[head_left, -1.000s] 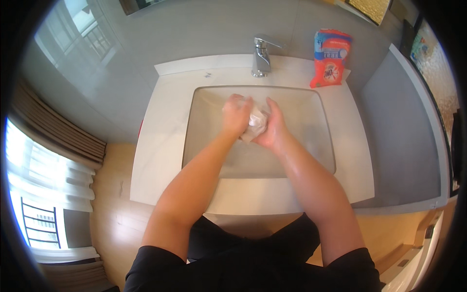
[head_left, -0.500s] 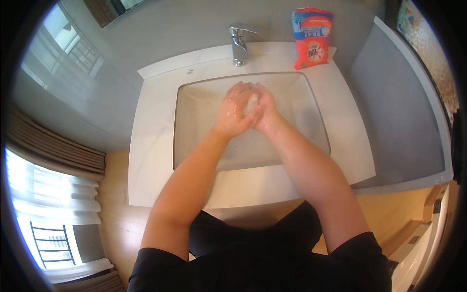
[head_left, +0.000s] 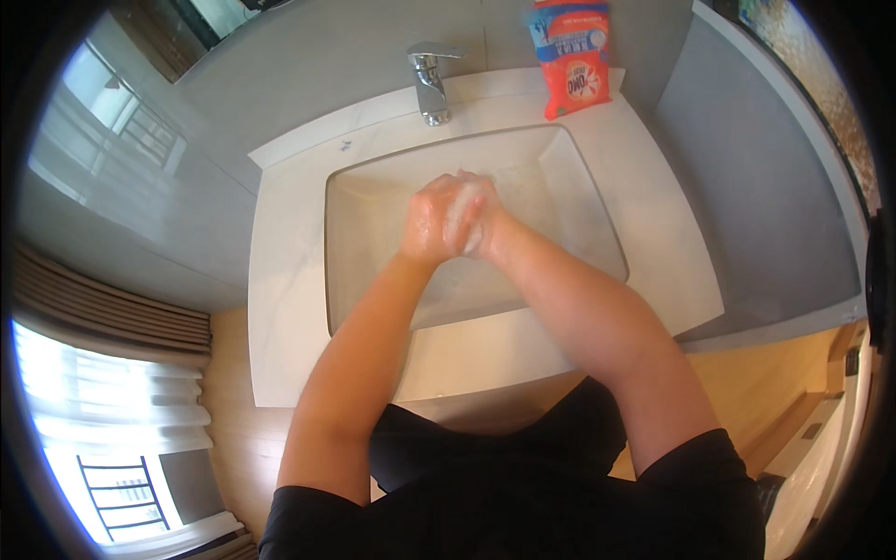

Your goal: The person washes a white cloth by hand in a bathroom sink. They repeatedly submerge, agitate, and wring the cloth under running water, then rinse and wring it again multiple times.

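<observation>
1. Nearest to us, our two forearms run up from the lower edge, past the black shirt and shorts [head_left: 485, 467], and meet over the middle of the sink.
2. Our left hand [head_left: 431, 222] is curled closed, its fingers folded over and pressed against the right.
3. Our right hand [head_left: 476, 217] is likewise closed against the left, palm in. Pale lather or something small and white shows between them; we cannot tell whether either hand grips a separate thing, such as a bar of soap, or only foam.
4. Both hands hang above the rectangular basin [head_left: 560, 252] of the white sink, clear of its walls and roughly centred.
5. To do this rubbing well, in our judgement, we should keep the hands low and inside the basin so drips fall there, not on the countertop [head_left: 280, 308], and work the palms, the backs and the gaps between fingers in turn.
6. Beyond the hands stands the chrome tap [head_left: 429, 79] at the back rim; no stream of water is visible from it.
7. Farthest right, an orange-and-blue packet [head_left: 571, 56] leans upright against the grey wall, well apart from our hands.
</observation>
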Demonstrator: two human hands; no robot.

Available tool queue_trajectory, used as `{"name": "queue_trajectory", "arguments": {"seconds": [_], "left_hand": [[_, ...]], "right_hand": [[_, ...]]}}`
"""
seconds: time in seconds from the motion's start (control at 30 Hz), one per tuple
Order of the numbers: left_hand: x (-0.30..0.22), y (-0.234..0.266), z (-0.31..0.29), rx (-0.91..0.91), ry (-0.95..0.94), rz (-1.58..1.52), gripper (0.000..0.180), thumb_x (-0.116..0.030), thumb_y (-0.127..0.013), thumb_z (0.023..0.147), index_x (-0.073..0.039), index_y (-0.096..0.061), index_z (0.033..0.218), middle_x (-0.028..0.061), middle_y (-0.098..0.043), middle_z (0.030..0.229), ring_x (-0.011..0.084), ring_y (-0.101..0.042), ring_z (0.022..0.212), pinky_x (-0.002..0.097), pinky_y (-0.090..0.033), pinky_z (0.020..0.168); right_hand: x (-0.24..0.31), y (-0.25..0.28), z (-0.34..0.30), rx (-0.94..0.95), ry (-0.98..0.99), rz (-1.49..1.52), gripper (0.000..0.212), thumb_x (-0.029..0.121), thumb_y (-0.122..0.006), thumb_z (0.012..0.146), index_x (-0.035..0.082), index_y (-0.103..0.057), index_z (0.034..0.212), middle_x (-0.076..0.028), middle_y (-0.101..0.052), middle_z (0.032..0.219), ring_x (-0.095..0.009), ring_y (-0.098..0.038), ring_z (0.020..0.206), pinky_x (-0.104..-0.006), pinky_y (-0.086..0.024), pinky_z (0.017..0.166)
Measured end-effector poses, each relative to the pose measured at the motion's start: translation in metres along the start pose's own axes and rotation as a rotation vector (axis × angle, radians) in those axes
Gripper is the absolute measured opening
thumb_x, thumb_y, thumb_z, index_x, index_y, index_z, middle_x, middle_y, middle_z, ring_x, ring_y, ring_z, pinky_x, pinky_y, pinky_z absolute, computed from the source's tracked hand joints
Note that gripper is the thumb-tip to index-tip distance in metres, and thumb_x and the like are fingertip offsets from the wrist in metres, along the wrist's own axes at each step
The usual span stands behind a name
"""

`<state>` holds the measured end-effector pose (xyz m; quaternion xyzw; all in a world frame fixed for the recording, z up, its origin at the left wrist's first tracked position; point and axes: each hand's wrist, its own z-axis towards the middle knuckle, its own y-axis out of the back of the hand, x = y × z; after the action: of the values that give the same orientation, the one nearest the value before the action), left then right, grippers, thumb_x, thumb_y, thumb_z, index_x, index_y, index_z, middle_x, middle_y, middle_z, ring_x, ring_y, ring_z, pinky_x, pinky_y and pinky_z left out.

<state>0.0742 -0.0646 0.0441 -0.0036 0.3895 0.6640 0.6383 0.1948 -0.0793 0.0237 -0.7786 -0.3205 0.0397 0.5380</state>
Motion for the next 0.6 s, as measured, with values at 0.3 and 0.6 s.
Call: {"name": "queue_trajectory", "arguments": {"seconds": [0.3,0.6], "left_hand": [[-0.008,0.002,0.000,0.054,0.063,0.132,0.023,-0.022,-0.063,0.089,0.000,-0.065,0.084,0.0242,-0.061,0.081,0.0460,-0.056,0.074,0.0490,-0.046,0.065],[-0.016,0.000,-0.003,-0.067,0.501,-0.062,0.044,-0.036,-0.055,0.096,0.004,-0.059,0.080,0.0275,-0.058,0.077,0.0448,-0.051,0.068,0.0484,-0.044,0.067]], "right_hand": [[-0.014,-0.001,0.005,-0.074,0.097,-0.159,0.020,0.034,-0.049,0.091,0.018,-0.056,0.102,-0.003,-0.063,0.101,-0.024,-0.060,0.093,-0.0387,-0.047,0.078],[-0.023,-0.018,-0.001,-0.178,0.125,-0.318,0.016,0.028,-0.041,0.093,0.020,-0.054,0.099,-0.003,-0.063,0.097,-0.024,-0.059,0.086,-0.0411,-0.046,0.072]]}}
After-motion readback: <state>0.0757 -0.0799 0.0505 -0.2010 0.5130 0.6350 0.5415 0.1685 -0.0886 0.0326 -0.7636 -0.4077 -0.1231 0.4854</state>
